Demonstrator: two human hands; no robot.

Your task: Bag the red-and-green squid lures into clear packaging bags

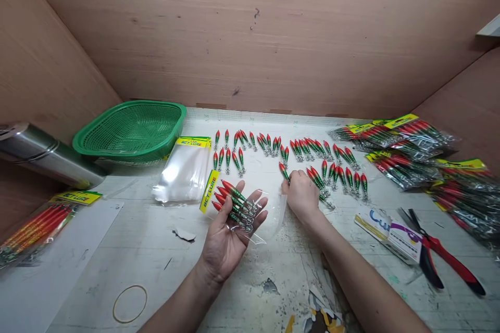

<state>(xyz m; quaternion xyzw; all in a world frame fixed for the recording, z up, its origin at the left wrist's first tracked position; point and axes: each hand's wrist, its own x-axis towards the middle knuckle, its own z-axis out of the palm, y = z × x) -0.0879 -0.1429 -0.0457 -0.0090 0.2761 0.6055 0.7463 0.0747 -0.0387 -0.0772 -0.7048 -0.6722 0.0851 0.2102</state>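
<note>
My left hand (225,250), palm up, grips a clear plastic bag (209,191) with a yellow "BCT LURE" header. Several red-and-green squid jigs (236,199) lie together across that palm, pinned by the thumb; whether they are inside the bag or on top of it I cannot tell. My right hand (302,192) is closed among the loose jigs, and one jig (284,170) sticks out from its fingertips. Loose squid jigs (307,145) lie in rough rows behind and beside this hand, hooks toward me. My right fingers hide part of the jig they pinch.
Flat clear bags (183,171) are stacked before a green basket (133,127). A steel flask (47,153) and a packed bag of orange lures (37,226) lie left. Filled jig packs (402,135), red-handled pliers (437,250) and a small box (390,234) sit right. A rubber band (130,304) lies in front.
</note>
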